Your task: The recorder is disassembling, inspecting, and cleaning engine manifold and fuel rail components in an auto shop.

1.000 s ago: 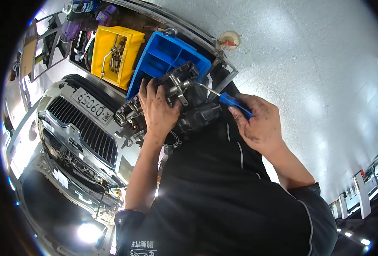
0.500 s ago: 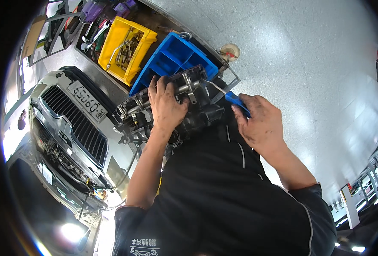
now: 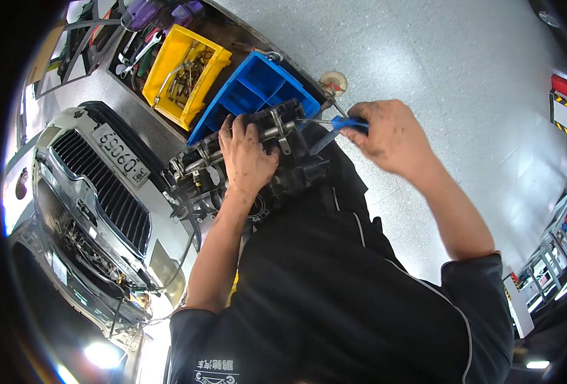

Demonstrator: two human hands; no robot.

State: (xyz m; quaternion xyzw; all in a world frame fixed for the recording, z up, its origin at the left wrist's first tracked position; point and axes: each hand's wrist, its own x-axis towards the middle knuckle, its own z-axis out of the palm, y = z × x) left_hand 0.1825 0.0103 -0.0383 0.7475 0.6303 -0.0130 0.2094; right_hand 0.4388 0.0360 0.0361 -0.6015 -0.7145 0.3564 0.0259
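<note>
A dark metal engine part [image 3: 296, 168] with a shiny shaft along its top lies in front of my body, up against a blue divided bin. My left hand [image 3: 246, 157] rests over its middle, fingers curled across the shaft and gripping it. Closed around a blue handle, my right hand [image 3: 392, 137] holds a blue-handled tool [image 3: 342, 122] with a thin metal shaft. That shaft points left and reaches the right end of the engine part; the exact shape of its tip is too small to tell.
Beyond the engine part stand the blue bin [image 3: 258, 78] and a yellow bin [image 3: 214, 63] of metal fittings, on a dark cart top [image 3: 232, 25]. Wrenches [image 3: 144, 51] lie farther left. A car front with its hood raised [image 3: 104, 185] is at left. Grey floor [image 3: 437, 57] spreads right.
My right hand has moved up and turned, bringing the tool's shaft from a slant to nearly level at the engine part's end. My left hand keeps its hold. The whole view has shifted slightly.
</note>
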